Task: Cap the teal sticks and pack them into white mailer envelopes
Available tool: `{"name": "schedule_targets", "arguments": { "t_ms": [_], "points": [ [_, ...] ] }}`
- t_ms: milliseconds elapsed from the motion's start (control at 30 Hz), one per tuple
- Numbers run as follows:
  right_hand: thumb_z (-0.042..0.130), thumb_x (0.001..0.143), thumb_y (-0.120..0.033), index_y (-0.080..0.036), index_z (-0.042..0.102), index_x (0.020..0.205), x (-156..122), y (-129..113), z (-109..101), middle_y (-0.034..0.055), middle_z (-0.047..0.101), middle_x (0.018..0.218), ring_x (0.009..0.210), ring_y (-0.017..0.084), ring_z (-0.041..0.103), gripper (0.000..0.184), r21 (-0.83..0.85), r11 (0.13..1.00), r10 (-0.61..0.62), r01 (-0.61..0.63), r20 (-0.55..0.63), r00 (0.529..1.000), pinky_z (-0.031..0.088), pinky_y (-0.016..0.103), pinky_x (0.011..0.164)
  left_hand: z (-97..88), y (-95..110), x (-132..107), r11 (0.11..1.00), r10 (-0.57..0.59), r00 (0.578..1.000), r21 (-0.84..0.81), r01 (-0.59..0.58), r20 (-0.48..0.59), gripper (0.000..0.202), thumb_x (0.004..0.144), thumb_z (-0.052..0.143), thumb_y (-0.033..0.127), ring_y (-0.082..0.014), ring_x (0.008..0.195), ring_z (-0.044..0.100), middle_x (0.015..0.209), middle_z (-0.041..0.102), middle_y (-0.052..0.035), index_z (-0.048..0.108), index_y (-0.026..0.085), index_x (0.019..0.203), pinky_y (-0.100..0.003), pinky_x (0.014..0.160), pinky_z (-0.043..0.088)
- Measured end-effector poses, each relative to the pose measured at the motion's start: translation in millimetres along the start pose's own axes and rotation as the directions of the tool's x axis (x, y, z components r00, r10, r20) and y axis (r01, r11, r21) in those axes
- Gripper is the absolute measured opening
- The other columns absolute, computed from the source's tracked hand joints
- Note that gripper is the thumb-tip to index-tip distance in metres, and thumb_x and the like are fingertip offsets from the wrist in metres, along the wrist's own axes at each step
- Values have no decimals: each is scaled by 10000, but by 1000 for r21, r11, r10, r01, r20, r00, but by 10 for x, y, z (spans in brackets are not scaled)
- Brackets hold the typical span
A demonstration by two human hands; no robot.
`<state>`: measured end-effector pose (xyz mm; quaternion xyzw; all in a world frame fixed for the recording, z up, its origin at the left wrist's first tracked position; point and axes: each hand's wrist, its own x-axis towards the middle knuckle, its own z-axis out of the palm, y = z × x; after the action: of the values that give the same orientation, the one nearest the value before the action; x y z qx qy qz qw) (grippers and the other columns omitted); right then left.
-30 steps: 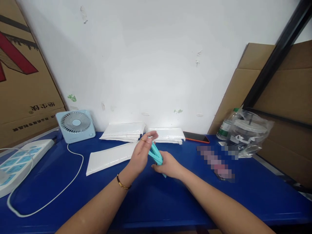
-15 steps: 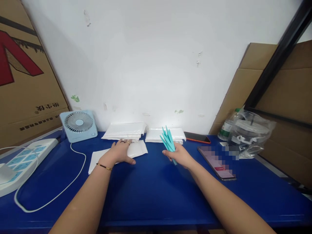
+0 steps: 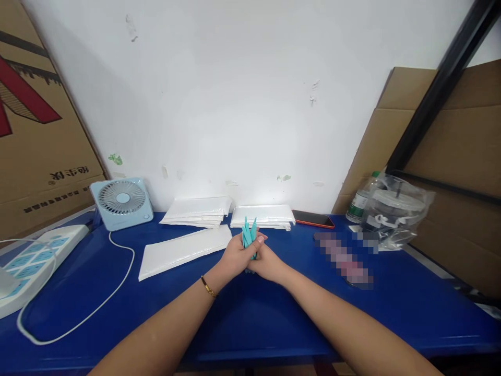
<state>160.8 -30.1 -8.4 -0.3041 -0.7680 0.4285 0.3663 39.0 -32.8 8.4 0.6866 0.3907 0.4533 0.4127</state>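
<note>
A bundle of turquoise tweezers [image 3: 247, 236], points upward, is gripped between both my hands above the middle of the blue table. My left hand [image 3: 237, 256] wraps it from the left, its thumb lying across the front. From the right, my right hand [image 3: 268, 261] closes round the lower part, and the fingers of the two hands meet. How many tweezers there are is hidden. Left of my hands, one white padded envelope [image 3: 176, 254] lies flat. Behind it are two stacks of similar envelopes, a left stack [image 3: 195, 210] and a right stack [image 3: 262, 214], against the wall.
At left stand a light-blue fan [image 3: 122, 201] and a white power strip [image 3: 43, 261] with a cable looping over the blue table [image 3: 250, 329]. To the right lie a red-edged phone [image 3: 313, 219] and a blurred-out phone [image 3: 344, 261], near a bottle [image 3: 356, 206] and a bagged cup [image 3: 395, 214].
My left hand has left the loose white envelope and moved right to close on the tweezers. My right hand has brought them left and slightly nearer the middle.
</note>
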Motion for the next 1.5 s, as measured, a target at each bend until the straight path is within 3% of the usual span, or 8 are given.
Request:
{"name": "schedule_targets", "arguments": {
  "t_ms": [100,267,500,700,900,1067,1233,1500],
  "points": [
    [745,624,-308,-166,509,1187,-70,-44,-267,72,616,1080,1000,219,576,627,-57,994,99,-93,119,988,454,360,881,-26,-36,12,1000,-7,1000,-2,7,-24,374,837,490,485,-200,981,608,1012,671,-81,634,151,922,-349,895,473],
    [508,828,-512,-205,451,1281,-60,-423,-687,109,491,1307,1217,252,433,550,-333,942,-77,-41,-334,939,341,441,1011,9,-133,9,993,-113,993,14,113,-24,407,796,500,561,-150,581,609,695,664,-47,556,158,801,-267,544,503],
    [307,914,-527,-188,466,1297,325,-1048,-315,97,467,1356,1314,230,324,535,-633,750,-238,194,16,971,229,431,1091,98,-190,-12,995,32,999,100,-28,-40,263,720,611,393,-174,697,605,771,661,-37,577,166,848,-263,588,472],
    [279,930,-505,-206,579,1157,451,-921,-135,76,567,1239,1232,223,426,480,-576,796,-145,186,118,982,263,438,1069,90,-196,-17,992,31,998,126,-24,-56,164,724,569,325,-163,613,583,670,630,-31,579,165,756,-258,543,437],
    [446,880,-464,-249,399,1318,337,-713,-482,86,474,1312,1236,203,427,489,-132,991,-52,31,-165,985,352,373,1031,-24,-100,-17,992,-4,996,-127,-7,-88,393,831,448,527,-120,524,521,557,532,10,485,180,648,-246,536,431],
    [799,556,-251,-193,468,1205,152,-285,-301,64,588,1039,952,204,582,730,-12,995,97,-96,131,987,495,321,799,-97,46,-35,950,0,978,-305,-64,-208,401,822,475,538,-183,815,590,846,639,-55,589,153,823,-298,751,461],
    [665,636,-164,-140,567,839,80,-108,75,-33,545,602,496,90,504,226,76,963,249,-259,124,961,418,210,457,-134,103,-75,950,22,991,-305,-62,-131,336,815,521,484,-223,1023,552,998,636,-67,627,165,825,-331,901,403],
    [631,615,-131,-132,593,699,42,-208,154,-24,594,571,523,101,565,92,45,941,320,-336,206,925,424,196,494,-320,184,-45,702,-28,998,-712,-18,-53,465,844,473,455,-61,377,361,385,282,91,303,192,500,-251,600,433]
  ]
}}
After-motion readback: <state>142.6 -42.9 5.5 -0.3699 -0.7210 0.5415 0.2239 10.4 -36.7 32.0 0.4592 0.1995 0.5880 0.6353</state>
